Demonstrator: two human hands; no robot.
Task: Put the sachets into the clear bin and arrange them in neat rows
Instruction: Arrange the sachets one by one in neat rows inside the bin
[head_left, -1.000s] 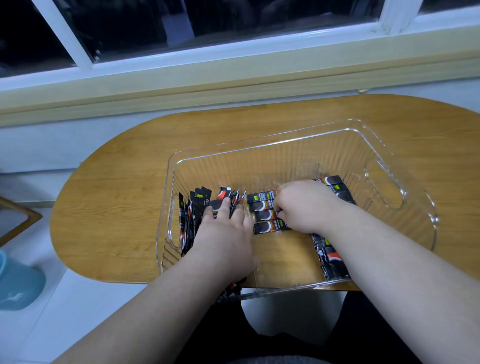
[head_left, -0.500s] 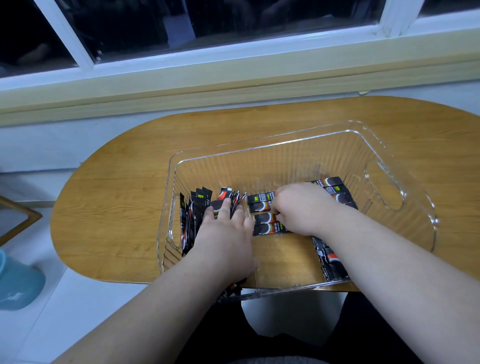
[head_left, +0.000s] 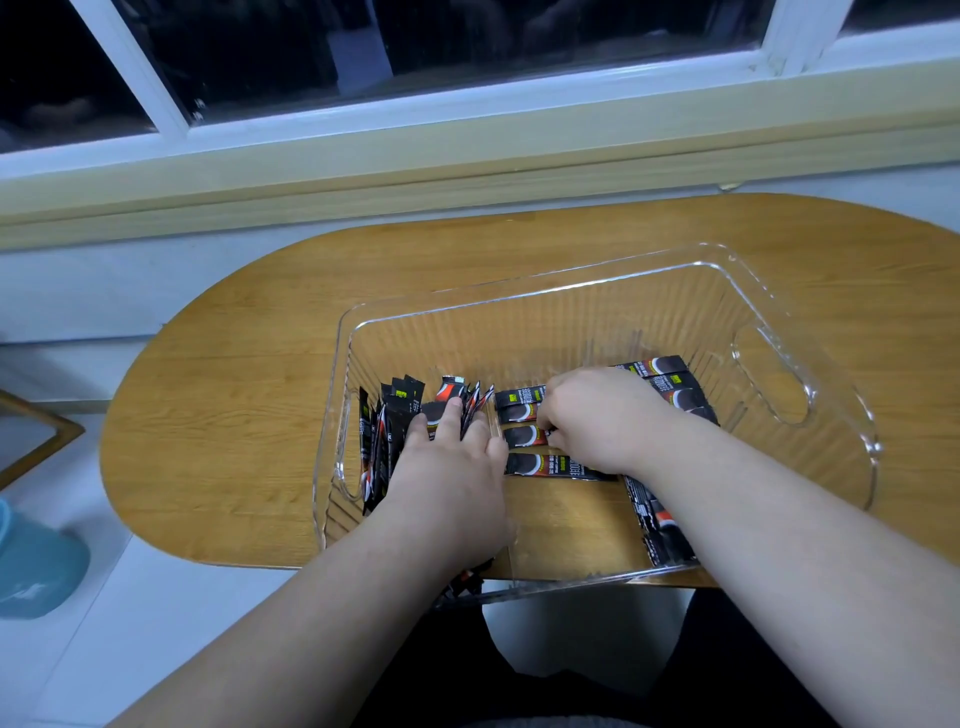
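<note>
Window (head_left: 467, 62): dark panes in a white frame are seen across the top, with a pale sill beneath.
Desk (head_left: 234, 415): a wooden top with rounded ends is set below the window, and the clear bin is carried on it.
Clear bin (head_left: 519, 332): ribbed transparent walls and a handle cut-out in each end wall are shown. Its near rim is seen just past the near edge of the desk, and the sachets are held inside it.
Teal tub (head_left: 36, 566): seen on the floor left of the desk, cut off by the picture's edge.
Left grip (head_left: 452, 478): released. It is laid flat with straight fingers on top of the upright sachets.
Right grip (head_left: 597, 421): clenched over the flat sachets, with the fingers curled down and the end of the middle packet pinched.
Upright sachets (head_left: 389, 431): black packets are stood on edge in a tight row beside the left end wall.
Right sachets (head_left: 670, 384): more black packets are laid flat along the right side of the bin floor, partly hidden under the right forearm.
Flat sachets (head_left: 519, 410): three black packets are laid crosswise, one behind another, in the middle of the bin floor.
</note>
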